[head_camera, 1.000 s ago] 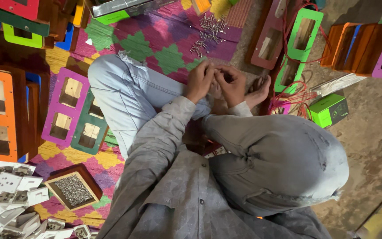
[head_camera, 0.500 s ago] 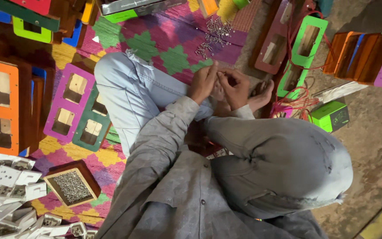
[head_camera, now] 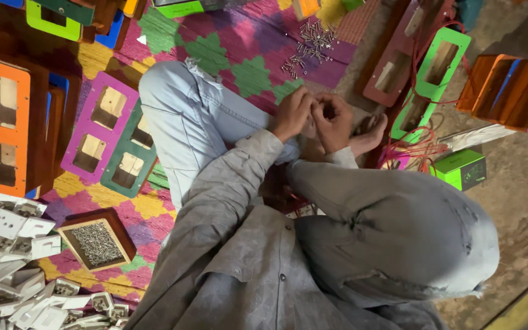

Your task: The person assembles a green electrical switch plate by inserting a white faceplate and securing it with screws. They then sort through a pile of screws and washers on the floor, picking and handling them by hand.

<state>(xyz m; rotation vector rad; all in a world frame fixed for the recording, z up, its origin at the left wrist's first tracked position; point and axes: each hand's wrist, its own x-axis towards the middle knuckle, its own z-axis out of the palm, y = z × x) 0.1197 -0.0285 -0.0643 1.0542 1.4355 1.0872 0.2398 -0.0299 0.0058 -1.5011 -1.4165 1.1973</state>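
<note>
Both hands are meeting above crossed legs: the left hand (head_camera: 293,113) and right hand (head_camera: 332,122) are curling fingers narrowly together; anything pinched between them is hidden. Loose screws (head_camera: 310,49) are lying beyond the fingertips.

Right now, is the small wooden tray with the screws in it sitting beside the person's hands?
No. The wooden tray of screws lies far from both hands, down by the pile of white switch plates.

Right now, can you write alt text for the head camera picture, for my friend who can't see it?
A person sits cross-legged on a colourful woven mat, left hand and right hand pressed together over something too small to make out. Nearby lie loose screws, a wooden tray of screws, white switch parts, coloured wooden boards and a green box.
</note>
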